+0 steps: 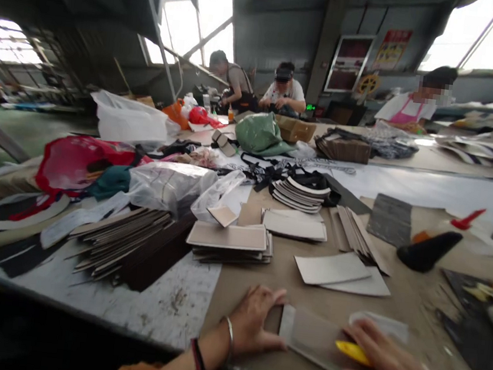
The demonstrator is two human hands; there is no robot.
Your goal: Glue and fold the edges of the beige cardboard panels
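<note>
A flat beige rectangular panel [316, 335] with a pale strip along its left end lies on the table before me. My left hand [251, 322] rests at that end, thumb and fingers spread on either side of the corner edge. Over the panel's right part is my right hand [390, 367], slightly blurred, closed around a yellow tool [352, 352] whose rounded end shows between the fingers; its working end is hidden. Just beyond the right hand's fingers lies a translucent pale piece [384, 325].
Stacked panels [227, 236], loose grey pieces [332, 269] and a fanned dark stack [122, 239] lie beyond my hands. A black cone-shaped object [428, 251] stands to the right. Plastic bags [170, 185] crowd the left. Several people [284, 91] work across the table.
</note>
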